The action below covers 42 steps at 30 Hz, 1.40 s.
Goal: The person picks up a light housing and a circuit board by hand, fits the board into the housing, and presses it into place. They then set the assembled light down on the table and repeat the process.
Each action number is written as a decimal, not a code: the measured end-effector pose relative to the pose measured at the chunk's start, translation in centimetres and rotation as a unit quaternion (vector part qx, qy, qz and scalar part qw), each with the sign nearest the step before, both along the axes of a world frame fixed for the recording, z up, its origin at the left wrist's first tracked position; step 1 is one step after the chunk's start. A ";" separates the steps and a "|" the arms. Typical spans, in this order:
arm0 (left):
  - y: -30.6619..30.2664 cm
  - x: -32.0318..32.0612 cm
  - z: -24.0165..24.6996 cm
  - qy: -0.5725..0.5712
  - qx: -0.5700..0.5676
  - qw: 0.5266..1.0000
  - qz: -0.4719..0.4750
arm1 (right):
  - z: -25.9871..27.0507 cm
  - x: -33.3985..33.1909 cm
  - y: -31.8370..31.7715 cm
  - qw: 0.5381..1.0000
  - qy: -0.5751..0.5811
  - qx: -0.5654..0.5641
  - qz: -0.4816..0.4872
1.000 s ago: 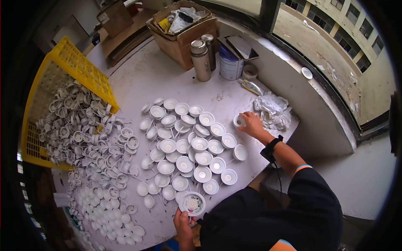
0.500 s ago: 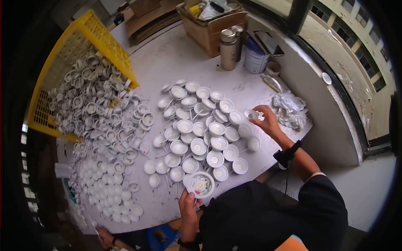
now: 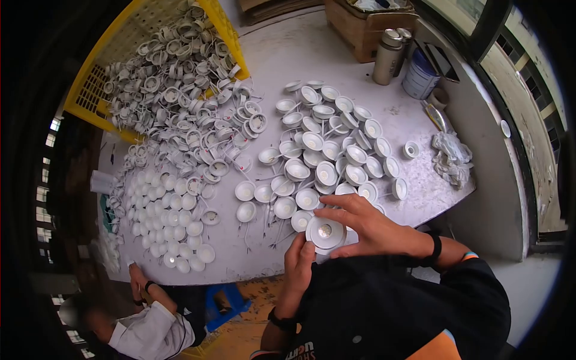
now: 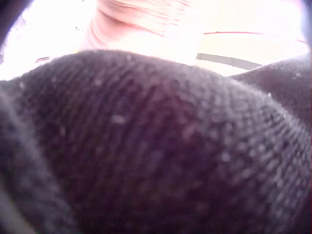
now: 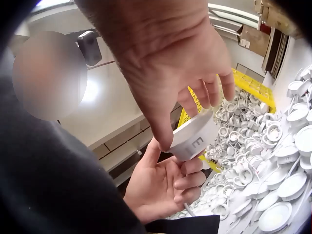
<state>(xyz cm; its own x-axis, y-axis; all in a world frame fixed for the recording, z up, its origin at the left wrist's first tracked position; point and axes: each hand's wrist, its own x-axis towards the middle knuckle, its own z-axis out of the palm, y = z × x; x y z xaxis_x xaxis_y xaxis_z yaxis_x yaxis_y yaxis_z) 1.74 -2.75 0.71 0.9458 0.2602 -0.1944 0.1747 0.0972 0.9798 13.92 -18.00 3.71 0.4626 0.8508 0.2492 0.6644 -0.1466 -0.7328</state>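
In the head view my left hand [image 3: 296, 267] holds a white round downlight [image 3: 324, 235] at the table's front edge, thumb at its rim. My right hand [image 3: 377, 227] spans the same lamp from the other side. The right wrist view shows my right thumb and fingers gripping the wide rim of the downlight [image 5: 196, 140], while the left hand [image 5: 163, 187] supports it from below. Inside the lamp is a white cup with a light centre. Beyond lie many similar finished-looking downlights [image 3: 326, 173] with wires. Dark cloth fills most of the left wrist view.
A yellow crate [image 3: 225, 36] on its side spills white lamp housings [image 3: 174, 96]. White domed covers [image 3: 165, 213] lie front left. A small white cup [image 3: 411, 150] stands near a crumpled plastic bag [image 3: 451, 157]. Flasks [image 3: 387, 57] and a box stand behind. Another person [image 3: 156, 327] sits at left.
My right hand has left the small white cup at the right and come to the downlight. The lamp's circuit board, visible before, is now covered by a white cup. The head view has shifted left.
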 end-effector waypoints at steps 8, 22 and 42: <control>0.3 -0.3 0.0 -0.001 -0.071 0.997 -0.028 | -0.6 -1.5 0.2 0.939 0.336 0.012 -0.077; -0.7 0.6 0.8 -0.007 0.105 0.994 -0.024 | -1.7 -2.4 0.3 0.932 0.327 0.035 -0.153; -0.7 -0.1 1.1 0.025 0.172 0.984 -0.047 | -2.6 -3.3 0.0 0.946 0.304 0.055 -0.101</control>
